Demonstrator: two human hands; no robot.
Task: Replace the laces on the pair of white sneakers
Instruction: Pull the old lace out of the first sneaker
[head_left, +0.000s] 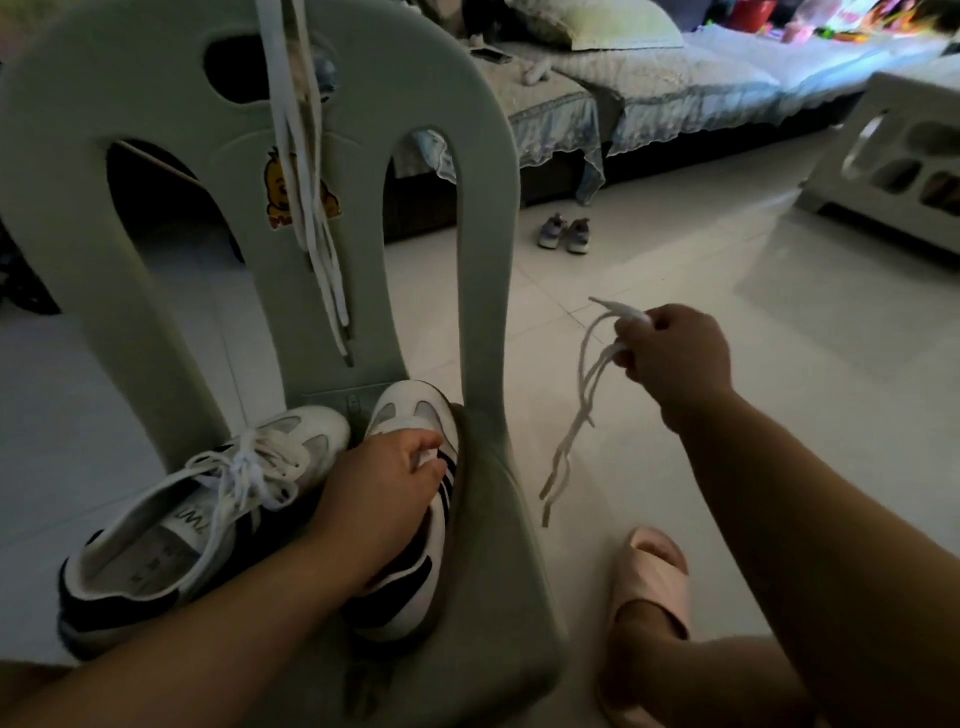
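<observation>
On the seat of the pale green chair (511, 545) the pair of white sneakers is lying side by side, toes pointing at the backrest. The laced sneaker (171, 525) is sitting on the seat's left part, its heel partly cut off by the forearm crossing in front. The second sneaker (410, 415) is resting at the seat's right edge, and the left hand (384, 488) is covering its eyelet area, so its lacing is hidden; that grip is clamping down over the upper with curled fingers. Out to the right of the chair, above the floor, the right hand (675, 353) is holding a loose lace (571, 431), its grip closed around the bunched upper part while the ends are dangling free. More white laces (306, 171) are hanging down the backrest, partly covering a duck sticker (280, 192) whose lettering is unreadable. Beside the chair's front right corner a pink slipper (649, 577) is showing on a foot. The room beyond is dim and blurry.
</observation>
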